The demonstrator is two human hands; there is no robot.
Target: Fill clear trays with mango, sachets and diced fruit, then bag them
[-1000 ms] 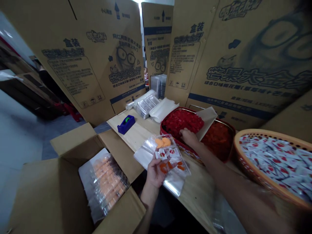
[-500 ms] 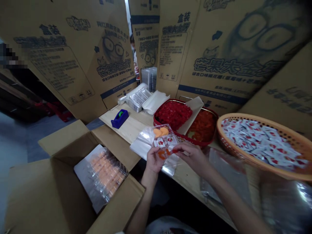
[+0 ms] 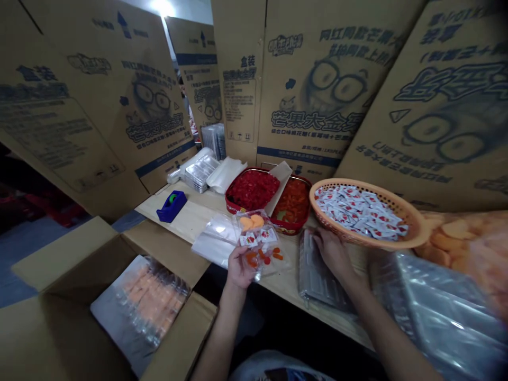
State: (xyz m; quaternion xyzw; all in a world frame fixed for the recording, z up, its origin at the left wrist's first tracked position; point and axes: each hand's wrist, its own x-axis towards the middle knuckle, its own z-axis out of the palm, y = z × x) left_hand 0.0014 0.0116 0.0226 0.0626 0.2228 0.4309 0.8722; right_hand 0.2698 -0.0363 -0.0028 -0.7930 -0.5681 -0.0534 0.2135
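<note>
My left hand (image 3: 238, 264) grips a clear plastic tray (image 3: 260, 241) above the table's front edge. The tray holds orange pieces, small white and red sachets and red-orange candies. My right hand (image 3: 331, 248) rests with its fingers down on a stack of clear plastic lids (image 3: 317, 272) lying flat on the table, just in front of an orange basket (image 3: 413, 238) of white and red sachets. A red tub (image 3: 228, 197) behind the tray holds red candies on one side of a card divider and orange-red ones on the other.
A pile of clear bags (image 3: 212, 241) lies left of the tray. A blue tape dispenser (image 3: 171, 205) and empty trays (image 3: 200, 172) stand further back. An open carton (image 3: 59, 312) of packed trays sits at lower left. Tall cartons (image 3: 317, 90) wall the table behind.
My right hand left the red tub, came to the held tray, then moved right onto the stack of clear lids. The view swung right, showing more of the basket.
</note>
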